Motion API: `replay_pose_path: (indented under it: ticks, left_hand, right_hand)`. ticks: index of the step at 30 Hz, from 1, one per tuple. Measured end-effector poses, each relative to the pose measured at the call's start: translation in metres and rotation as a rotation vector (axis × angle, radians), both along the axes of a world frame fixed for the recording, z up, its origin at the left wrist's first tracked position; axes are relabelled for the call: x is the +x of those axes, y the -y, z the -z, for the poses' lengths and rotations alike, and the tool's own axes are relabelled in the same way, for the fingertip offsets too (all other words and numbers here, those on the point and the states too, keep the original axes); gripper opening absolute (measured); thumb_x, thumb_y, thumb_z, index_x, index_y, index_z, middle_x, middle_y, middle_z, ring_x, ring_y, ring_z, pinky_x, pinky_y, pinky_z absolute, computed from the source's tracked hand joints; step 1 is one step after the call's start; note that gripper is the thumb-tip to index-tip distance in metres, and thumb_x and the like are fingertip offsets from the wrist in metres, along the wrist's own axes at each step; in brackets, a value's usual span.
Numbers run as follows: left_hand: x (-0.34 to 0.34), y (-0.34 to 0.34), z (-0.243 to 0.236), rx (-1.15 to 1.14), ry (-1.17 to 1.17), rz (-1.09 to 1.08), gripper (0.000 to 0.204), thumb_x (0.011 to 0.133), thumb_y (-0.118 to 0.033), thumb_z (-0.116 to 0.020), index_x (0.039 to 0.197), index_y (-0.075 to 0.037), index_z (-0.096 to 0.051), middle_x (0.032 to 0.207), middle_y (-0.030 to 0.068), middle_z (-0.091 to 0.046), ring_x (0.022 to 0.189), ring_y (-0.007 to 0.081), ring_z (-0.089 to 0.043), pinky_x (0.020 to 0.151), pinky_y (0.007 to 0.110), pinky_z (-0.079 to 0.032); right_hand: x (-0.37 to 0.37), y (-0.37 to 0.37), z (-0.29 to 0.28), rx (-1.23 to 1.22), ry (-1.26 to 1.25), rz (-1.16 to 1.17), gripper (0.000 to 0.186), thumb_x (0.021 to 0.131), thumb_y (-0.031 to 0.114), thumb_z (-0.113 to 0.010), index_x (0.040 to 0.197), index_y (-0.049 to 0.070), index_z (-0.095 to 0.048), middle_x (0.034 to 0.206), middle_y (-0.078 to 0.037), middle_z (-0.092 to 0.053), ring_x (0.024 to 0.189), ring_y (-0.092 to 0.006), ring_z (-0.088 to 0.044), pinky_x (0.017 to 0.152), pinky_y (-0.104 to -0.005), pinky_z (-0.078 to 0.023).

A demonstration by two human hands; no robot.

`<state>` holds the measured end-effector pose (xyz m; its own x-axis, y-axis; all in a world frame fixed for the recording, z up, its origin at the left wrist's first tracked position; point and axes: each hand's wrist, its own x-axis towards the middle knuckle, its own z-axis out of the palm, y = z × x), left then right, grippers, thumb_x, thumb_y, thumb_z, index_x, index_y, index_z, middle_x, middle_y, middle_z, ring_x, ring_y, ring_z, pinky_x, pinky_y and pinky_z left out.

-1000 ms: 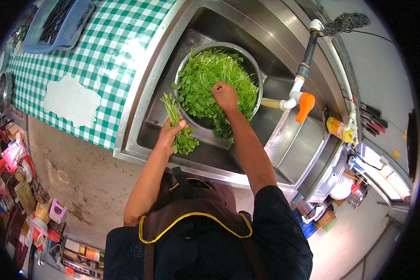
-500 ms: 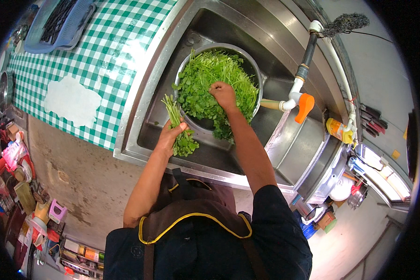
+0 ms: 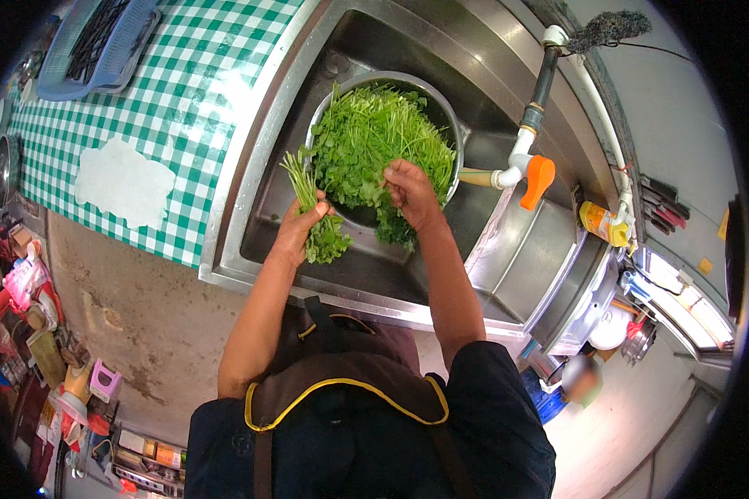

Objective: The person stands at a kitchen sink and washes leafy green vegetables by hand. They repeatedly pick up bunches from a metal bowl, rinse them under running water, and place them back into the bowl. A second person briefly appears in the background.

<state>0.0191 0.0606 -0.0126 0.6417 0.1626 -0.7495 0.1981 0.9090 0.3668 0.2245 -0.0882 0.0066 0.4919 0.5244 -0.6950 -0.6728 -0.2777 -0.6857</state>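
A heap of leafy green cilantro fills a round metal bowl standing in the steel sink. My left hand, left of the bowl, is closed round a small bunch of cilantro. Its stems point up and away, while its leaves hang toward me below the fingers. Over the near right part of the heap is my right hand, its fingers curled into a pinch. Leaves lie close under those fingertips, and what they hold, if anything, is too small to make out.
A white pipe tap with an orange handle reaches in from the right, its hose ending at the bowl. A second basin adjoins on the right. Leftward, a green checkered tablecloth carries a blue basket.
My right hand has drawn back slightly toward me and right over the heap, and its fingers have turned. My left hand still holds its bunch, shifted slightly up and left in view.
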Motion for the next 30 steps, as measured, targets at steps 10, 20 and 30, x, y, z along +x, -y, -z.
replay_pose_path:
  ticks: [10, 20, 30]
  left_hand:
    - [0.005, 0.018, 0.004, -0.036, 0.043, -0.08, 0.041, 0.087, -0.033, -0.074, 0.119, -0.011, -0.059, 0.104, 0.0043, -0.064, 0.1, 0.0184, -0.058, 0.085, 0.037, -0.051]
    - [-0.015, 0.013, 0.02, -0.054, -0.048, -0.189, 0.022, 0.089, -0.017, -0.07, 0.109, -0.01, -0.06, 0.091, 0.0038, -0.065, 0.083, 0.0169, -0.063, 0.074, 0.032, -0.052]
    - [-0.015, 0.019, 0.027, -0.149, 0.2, -0.201, 0.023, 0.09, -0.017, -0.068, 0.109, -0.009, -0.058, 0.089, 0.0054, -0.063, 0.084, 0.0185, -0.062, 0.074, 0.033, -0.052]
  right_hand:
    - [-0.098, -0.009, 0.012, -0.015, 0.149, -0.197, 0.011, 0.09, 0.01, -0.065, 0.096, 0.004, -0.057, 0.078, -0.002, -0.063, 0.06, -0.0065, -0.053, 0.051, -0.0226, -0.042]
    - [-0.106, -0.022, -0.023, -0.128, 0.177, -0.123, 0.019, 0.094, 0.015, -0.061, 0.107, 0.002, -0.061, 0.088, -0.006, -0.064, 0.065, -0.0119, -0.061, 0.057, -0.0304, -0.05]
    - [-0.095, -0.007, 0.06, -0.274, -0.253, -0.042, 0.037, 0.09, 0.043, -0.065, 0.101, 0.008, -0.063, 0.095, -0.004, -0.06, 0.068, -0.0166, -0.053, 0.059, -0.0341, -0.043]
